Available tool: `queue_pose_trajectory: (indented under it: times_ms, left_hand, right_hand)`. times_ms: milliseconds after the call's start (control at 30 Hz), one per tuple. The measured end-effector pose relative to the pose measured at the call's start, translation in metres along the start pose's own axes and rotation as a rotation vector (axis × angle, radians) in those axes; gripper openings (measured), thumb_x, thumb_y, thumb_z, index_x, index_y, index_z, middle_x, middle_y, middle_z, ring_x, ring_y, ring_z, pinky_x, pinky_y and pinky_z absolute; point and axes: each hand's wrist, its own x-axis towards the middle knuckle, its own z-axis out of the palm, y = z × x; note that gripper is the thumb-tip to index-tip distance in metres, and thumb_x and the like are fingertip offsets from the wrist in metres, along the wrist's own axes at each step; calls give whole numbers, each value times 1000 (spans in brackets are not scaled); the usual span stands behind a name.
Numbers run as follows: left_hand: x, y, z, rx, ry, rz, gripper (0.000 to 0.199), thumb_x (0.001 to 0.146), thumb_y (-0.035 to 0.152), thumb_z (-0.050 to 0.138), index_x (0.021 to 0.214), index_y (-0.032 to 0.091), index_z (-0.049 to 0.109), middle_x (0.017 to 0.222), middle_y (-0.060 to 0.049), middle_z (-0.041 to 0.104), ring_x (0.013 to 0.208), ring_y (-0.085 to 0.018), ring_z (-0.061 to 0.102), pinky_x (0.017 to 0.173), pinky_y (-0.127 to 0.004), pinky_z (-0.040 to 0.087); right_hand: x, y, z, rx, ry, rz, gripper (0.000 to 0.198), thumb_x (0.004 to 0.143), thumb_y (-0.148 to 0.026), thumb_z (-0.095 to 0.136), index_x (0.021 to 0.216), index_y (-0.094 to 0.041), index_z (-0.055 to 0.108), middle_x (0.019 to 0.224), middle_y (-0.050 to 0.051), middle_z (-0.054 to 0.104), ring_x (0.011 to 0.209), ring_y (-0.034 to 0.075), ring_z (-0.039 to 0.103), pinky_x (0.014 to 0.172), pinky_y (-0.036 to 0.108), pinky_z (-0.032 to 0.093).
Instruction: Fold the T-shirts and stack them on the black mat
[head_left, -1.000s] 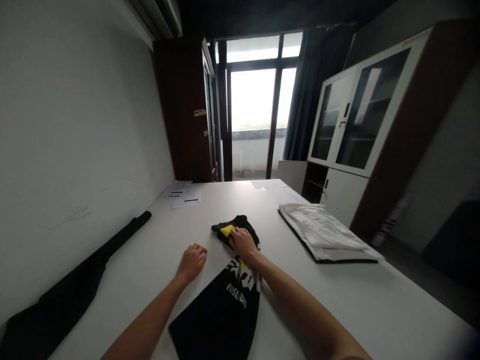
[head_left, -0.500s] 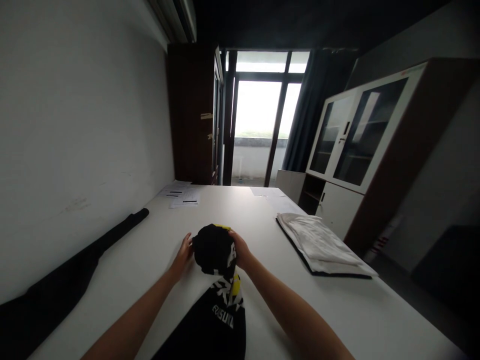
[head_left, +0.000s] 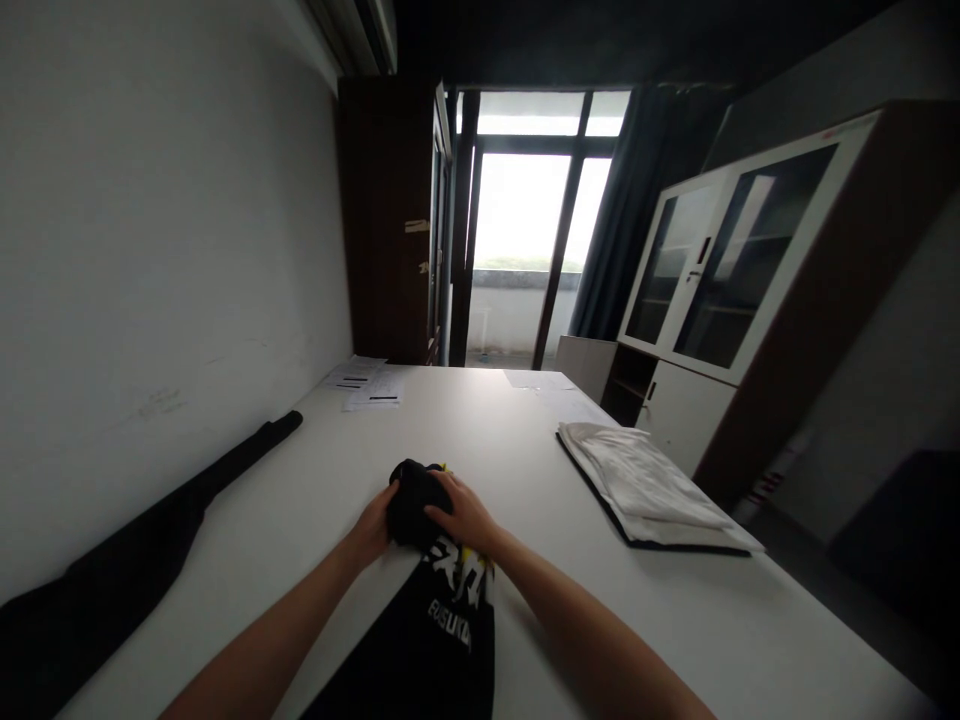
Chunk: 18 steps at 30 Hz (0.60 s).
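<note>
A black garment (head_left: 420, 650) with white lettering and yellow patches lies lengthwise on the white table (head_left: 480, 415), its near part running out of the bottom of the view. The far end is bunched into a rounded bundle (head_left: 411, 510). Fingers of my left hand (head_left: 377, 523) are wrapped against the bundle's left side. My right hand (head_left: 466, 518) grips it from the right, thumb across the top and fingers over the far side. What kind of garment it is, I cannot tell.
Another dark cloth (head_left: 142, 545) lies along the wall at left. Folded white cloth on a black layer (head_left: 645, 485) sits near the right edge. Paper sheets (head_left: 375, 385) lie at the far left corner. A white cabinet (head_left: 690, 410) stands beyond the table at right.
The bunched end has become smaller and lower, and more lettering shows flat in front of it. Both hands have closed in on it, the right thumb now lying across its top.
</note>
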Motion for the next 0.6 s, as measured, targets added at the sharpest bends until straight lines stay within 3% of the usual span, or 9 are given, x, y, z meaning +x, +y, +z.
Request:
queue_pose_trajectory:
  times_ms: [67,200,300,467,600]
  left_hand:
    - [-3,-2,2,89,-28,74,48,88,41,75,127,14,67,123,-14,72,113,-29,68,99,-39,52]
    - [-6,-7,7,241,-65,149,60,76,31,86,131,17,66,126,-13,71,112,-29,67,100,-40,50]
    - [-3,-8,6,314,-56,172,60,70,29,89,125,14,68,124,-13,72,113,-30,67,100,-40,49]
    - [10,-6,-9,424,54,179,50,73,37,84,115,14,70,105,-10,76,91,-25,70,83,-35,53]
    - [17,5,-22,698,161,325,35,77,44,75,97,16,72,89,-5,74,82,-22,67,73,-31,49]
  right_hand:
    - [-1,-4,6,-6,15,58,60,86,-32,69,142,-24,50,132,10,65,118,27,61,103,42,47]
    - [1,2,10,52,83,165,26,93,-24,55,117,-25,64,105,5,73,96,22,67,89,35,50]
    - [3,10,8,145,140,212,18,94,-28,52,106,-24,66,95,2,72,88,21,66,82,32,49]
    - [9,14,4,303,227,314,25,95,-45,52,94,-23,62,81,-1,64,76,19,58,71,30,46]
    - [13,8,-2,422,256,296,35,97,-54,48,89,-23,60,78,-2,57,73,17,52,68,28,43]
